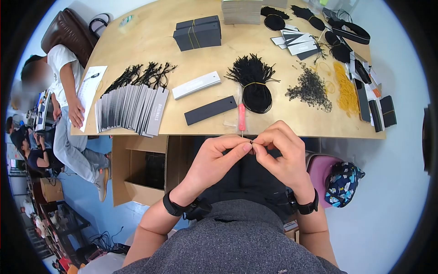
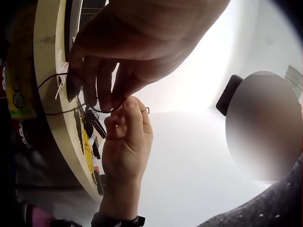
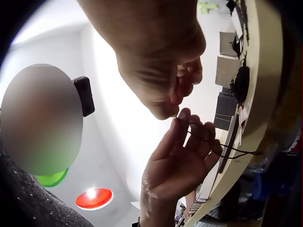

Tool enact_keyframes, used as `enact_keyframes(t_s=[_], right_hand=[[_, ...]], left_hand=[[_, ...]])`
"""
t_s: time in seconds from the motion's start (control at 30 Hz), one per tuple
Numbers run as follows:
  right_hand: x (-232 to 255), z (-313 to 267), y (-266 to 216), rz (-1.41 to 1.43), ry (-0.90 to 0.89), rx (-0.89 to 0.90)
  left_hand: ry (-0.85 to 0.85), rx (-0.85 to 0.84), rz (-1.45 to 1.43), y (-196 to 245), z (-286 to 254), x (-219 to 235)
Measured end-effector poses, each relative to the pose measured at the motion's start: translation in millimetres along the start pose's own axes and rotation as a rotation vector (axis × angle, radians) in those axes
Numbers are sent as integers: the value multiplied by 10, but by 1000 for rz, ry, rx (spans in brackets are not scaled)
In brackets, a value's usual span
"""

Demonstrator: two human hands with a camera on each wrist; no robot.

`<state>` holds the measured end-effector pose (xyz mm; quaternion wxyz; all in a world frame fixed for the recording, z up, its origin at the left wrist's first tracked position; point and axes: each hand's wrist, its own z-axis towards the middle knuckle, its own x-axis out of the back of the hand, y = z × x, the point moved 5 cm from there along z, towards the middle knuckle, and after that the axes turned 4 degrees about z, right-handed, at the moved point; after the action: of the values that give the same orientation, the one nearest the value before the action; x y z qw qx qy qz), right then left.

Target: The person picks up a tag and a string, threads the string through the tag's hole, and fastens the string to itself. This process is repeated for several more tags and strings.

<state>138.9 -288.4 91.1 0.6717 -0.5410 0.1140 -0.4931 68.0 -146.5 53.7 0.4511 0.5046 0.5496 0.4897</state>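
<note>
Just off the table's front edge, the left hand and right hand meet, thumb and finger pinching together. Between their fingertips runs a thin black cord, which shows as a loop trailing past the left hand's fingers in the right wrist view. In the left wrist view the cord hangs out in a loop below the left hand. A tiny wire end sticks out beside the right fingers. Close ahead on the table lies a red-handled tool with a thin metal shaft pointing toward the hands.
On the table lie a bundle of black cords, a row of corded tags, a white tag stack, a black tag stack, small wire pins and yellow bands. A person sits at left; a cardboard box stands below.
</note>
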Motion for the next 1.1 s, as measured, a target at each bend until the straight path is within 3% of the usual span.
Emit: enact_keyframes(t_s=[0.33,0.43,0.5,0.67,0.77,0.8,0.87,1.1], right_hand=[[7,4,41,31,-138,-15],[-5,-29,85,71,-121,-71],[-1,-37,72,86,-77,-98],[91,-14,221,116,-36,-173],[365,91,529,-313,110,-162],[492,102,691,-457,159,-298],[681,146,909,-680,265,-249],[712,238,975,-752,137,-67]], left_hand=[[-81,-82,208,77,29,24],[-115,19,145,10,32,-39],[10,88,-271,-93,24,-99],[70,81,-317,-193,45,-99],[121,68,-320,-239,75,-37],[122,65,-327,-249,78,-19],[120,56,-332,-233,79,-26],[80,85,-285,-319,90,-24]])
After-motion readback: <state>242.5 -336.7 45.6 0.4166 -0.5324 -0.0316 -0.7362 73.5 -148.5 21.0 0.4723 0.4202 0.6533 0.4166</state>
